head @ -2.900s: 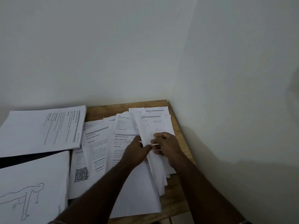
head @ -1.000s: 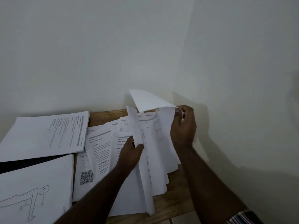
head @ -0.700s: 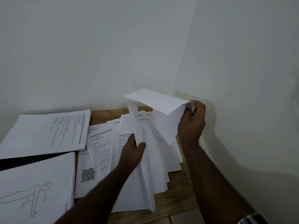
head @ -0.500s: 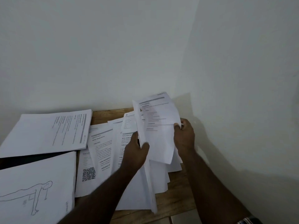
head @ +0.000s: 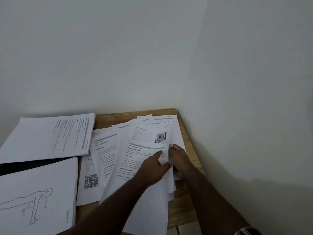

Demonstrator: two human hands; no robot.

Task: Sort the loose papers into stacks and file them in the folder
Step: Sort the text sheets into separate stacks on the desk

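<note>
I see the loose papers [head: 135, 158] fanned across the right half of the wooden table [head: 189, 141], tucked into the corner of the walls. Most sheets lie with their long axis running away from me, headings at the far end, each tilted a little differently. Two stacks sit apart on the left: one with text [head: 49, 136], turned sideways so its lines run toward me, and one with a push-up drawing [head: 37, 197], cut off by the frame edge. A dark strip [head: 25, 164] shows between them; I cannot tell whether it is the folder.

My left hand [head: 152, 168] rests on the top printed sheet, thumb stretched out toward a narrow white sheet [head: 165, 157]. My right hand [head: 179, 158] pinches that sheet's right edge, fingers curled under and mostly hidden.
</note>
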